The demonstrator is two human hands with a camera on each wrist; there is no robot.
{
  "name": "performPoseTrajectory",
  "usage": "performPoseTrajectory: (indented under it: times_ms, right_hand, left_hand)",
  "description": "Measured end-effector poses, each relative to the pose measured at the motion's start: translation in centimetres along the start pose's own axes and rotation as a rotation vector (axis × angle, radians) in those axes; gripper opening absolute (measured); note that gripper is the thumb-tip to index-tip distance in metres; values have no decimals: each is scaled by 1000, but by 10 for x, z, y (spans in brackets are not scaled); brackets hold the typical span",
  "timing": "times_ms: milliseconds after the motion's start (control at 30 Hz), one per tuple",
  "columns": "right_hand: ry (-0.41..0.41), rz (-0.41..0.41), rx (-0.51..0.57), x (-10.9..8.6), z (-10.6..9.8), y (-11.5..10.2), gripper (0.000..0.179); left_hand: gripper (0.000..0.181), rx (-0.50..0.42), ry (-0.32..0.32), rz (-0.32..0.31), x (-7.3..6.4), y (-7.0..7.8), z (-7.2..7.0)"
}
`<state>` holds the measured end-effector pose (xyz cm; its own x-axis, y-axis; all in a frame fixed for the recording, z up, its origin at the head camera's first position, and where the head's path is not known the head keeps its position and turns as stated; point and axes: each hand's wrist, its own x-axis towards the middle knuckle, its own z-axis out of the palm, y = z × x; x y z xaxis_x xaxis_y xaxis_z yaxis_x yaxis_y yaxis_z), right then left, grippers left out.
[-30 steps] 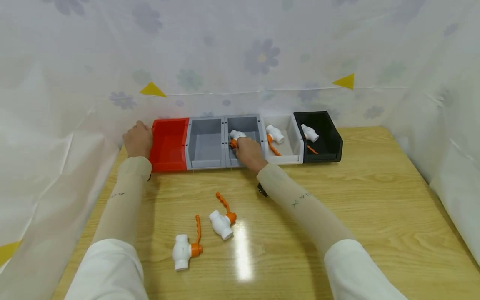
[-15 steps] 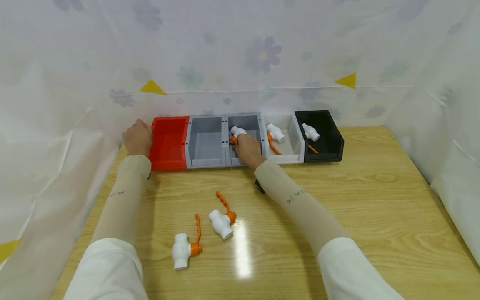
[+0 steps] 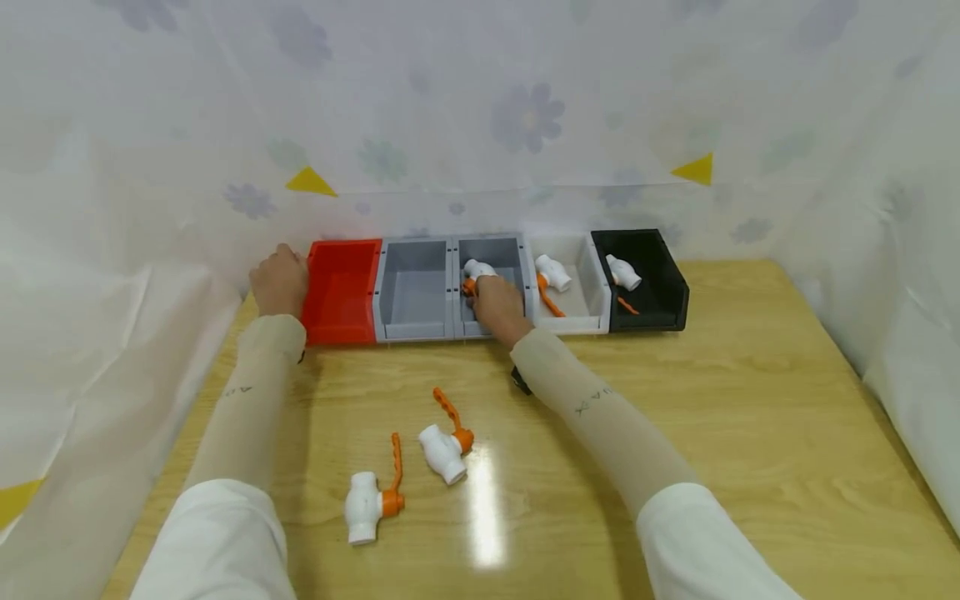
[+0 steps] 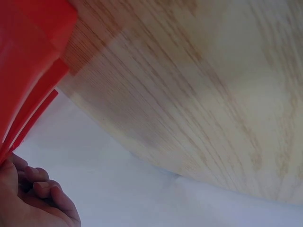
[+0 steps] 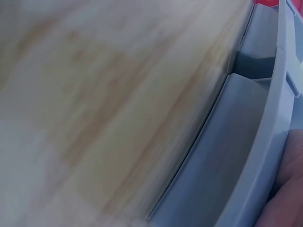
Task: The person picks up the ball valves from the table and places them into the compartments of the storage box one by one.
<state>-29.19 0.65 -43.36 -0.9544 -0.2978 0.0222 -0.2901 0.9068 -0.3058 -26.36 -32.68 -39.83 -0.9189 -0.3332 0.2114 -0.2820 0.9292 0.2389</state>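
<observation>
In the head view my left hand (image 3: 280,282) is at the outer left side of the red bin (image 3: 341,329). The left wrist view shows its fingers curled, with the thumb and index finger pinching the red bin's edge. My right hand (image 3: 499,305) reaches into the second grey bin (image 3: 510,250) and holds a white ball valve (image 3: 478,268) by its orange handle side; its fingertips are partly hidden. In the right wrist view only part of the right hand (image 5: 286,189) shows behind the grey bin wall (image 5: 270,137).
Two more ball valves with orange handles, a nearer one (image 3: 363,508) and a farther one (image 3: 442,454), lie on the wooden table (image 3: 750,433). A white bin (image 3: 588,325) and a black bin (image 3: 663,292) each hold one valve. Another grey bin (image 3: 416,292) adjoins the red one.
Both hands stay at the same bins. The right forearm has shifted very slightly; the whole head view tilts a little. The valves have not visibly moved.
</observation>
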Motion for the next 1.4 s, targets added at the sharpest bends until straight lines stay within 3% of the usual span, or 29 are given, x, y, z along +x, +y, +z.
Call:
performPoseTrajectory:
  times_ms: [133,267,400,500,667,767,867,1033,1167,1400]
  right_hand:
    - [1,7,-9,-1,3,4,23]
    - [36,-24,-53,-6,3,8,22]
    - [102,-115,-100,-18,3,11,21]
    - [162,-213,-69,-27,0,14,21]
    - [299,-387,28,-37,-22,24,22]
    - [346,-428,23,-43,-40,41,23]
    - [346,-400,2,-46,-59,66,23]
    - [321,-271,-55,-48,-89,119,30]
    - [357,-178,-85,-44,-109,167,36]
    - [368,56,-91,-41,-130,247,52]
  left_hand:
    - [36,0,-8,7,0,3,4]
    - [35,-2,28,23,0,7,10]
    - [34,2,28,37,-2,7,16]
    - [34,-3,20,37,-2,6,19]
    - [35,-4,31,32,3,4,21]
    - [35,-5,38,32,6,4,20]
    - [35,-4,40,38,8,4,18]
    - [34,1,49,45,9,3,16]
    - [35,-2,55,44,11,2,15]
    - [35,-8,30,35,12,1,16]
